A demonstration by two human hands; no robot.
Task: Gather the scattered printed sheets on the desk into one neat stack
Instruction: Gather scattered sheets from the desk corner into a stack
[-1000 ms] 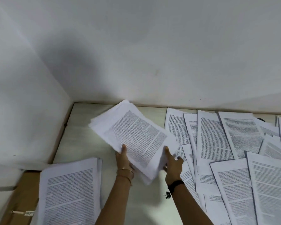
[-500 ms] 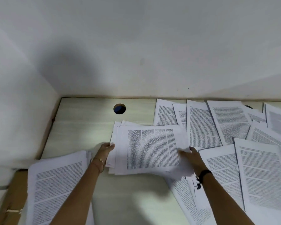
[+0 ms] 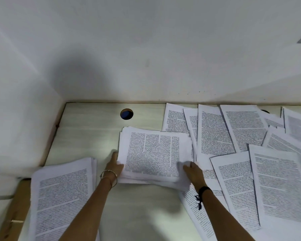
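A gathered bundle of printed sheets (image 3: 153, 153) lies mid-desk, its text turned sideways and its edges slightly uneven. My left hand (image 3: 114, 165) grips the bundle's near left corner, thumb on top. At the near right corner, my right hand (image 3: 193, 171) holds the bundle, fingers curled over the edge. Several loose printed sheets (image 3: 241, 136) overlap across the right half of the desk. Another stack of sheets (image 3: 63, 197) sits at the near left, hanging over the desk edge.
The pale wooden desk (image 3: 87, 136) meets white walls at the back and left. A round cable hole (image 3: 126, 114) opens near the back edge. A brown wooden piece (image 3: 12, 214) stands beside the desk at the lower left.
The bundle, held tilted in the air a second ago, has been turned sideways and brought down onto the desk. Both hands shifted to its near corners.
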